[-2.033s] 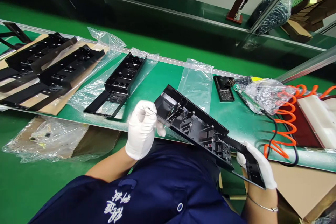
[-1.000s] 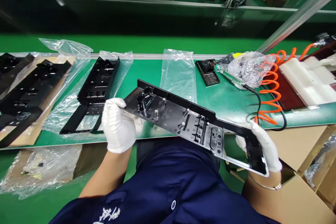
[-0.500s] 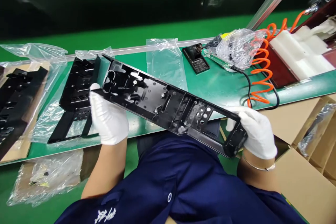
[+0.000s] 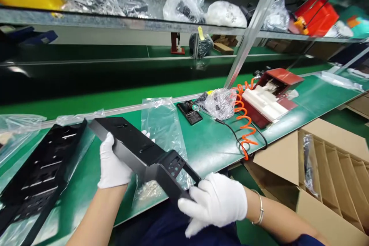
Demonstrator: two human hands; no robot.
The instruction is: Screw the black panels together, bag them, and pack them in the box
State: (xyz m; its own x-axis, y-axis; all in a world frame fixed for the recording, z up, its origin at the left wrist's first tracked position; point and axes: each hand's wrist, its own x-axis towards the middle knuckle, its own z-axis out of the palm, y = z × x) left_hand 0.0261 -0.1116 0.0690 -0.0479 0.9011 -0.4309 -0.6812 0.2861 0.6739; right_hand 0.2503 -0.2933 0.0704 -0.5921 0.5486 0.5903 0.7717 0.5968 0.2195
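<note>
A long black plastic housing (image 4: 135,144) is held over the bench, its smooth outer side facing up. My left hand (image 4: 115,163), in a white glove, grips its wider far end, with fingertips showing past the far edge. My gloved right hand (image 4: 215,201) is closed on the narrow near end, beside its rectangular opening. Beneath the housing lies a clear plastic bag (image 4: 161,117) on the green bench. To the left, another black housing (image 4: 43,173) rests on plastic film with its inner side up.
A soldering iron (image 4: 203,110) lies by a black stand (image 4: 188,112). Behind are a coiled orange hose (image 4: 245,123) and a red-and-white machine (image 4: 268,102). An open divided carton (image 4: 331,177) stands at right. A shelf (image 4: 121,21) with bagged items runs overhead.
The held housing has been turned over, from ribbed inside up to smooth outside up. Both hands have shifted with it, and the view has tilted upward and to the right.
</note>
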